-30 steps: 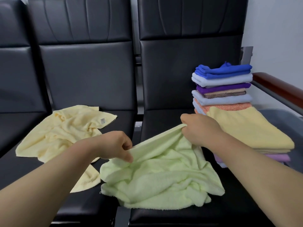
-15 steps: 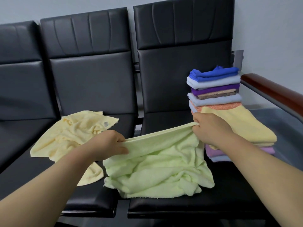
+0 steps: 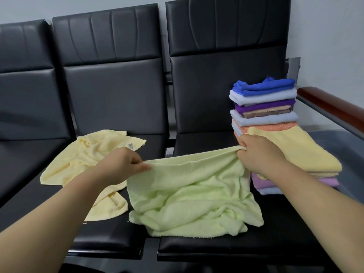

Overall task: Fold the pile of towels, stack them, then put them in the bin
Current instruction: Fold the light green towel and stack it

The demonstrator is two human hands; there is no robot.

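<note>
Row of three black padded seats (image 3: 118,99), joined side by side, with tall panelled backs. Pale grey wall (image 3: 325,36) behind and to the right. Reddish-brown wooden armrest (image 3: 332,107) at the row's right end. Light soft, even.

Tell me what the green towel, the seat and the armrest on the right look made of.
Green towel: looks like cotton terry, matte, fuzzy looped nap.
Seat: probably faux or real leather, smooth black with soft sheen.
Armrest: likely varnished wood, glossy reddish brown.
</note>
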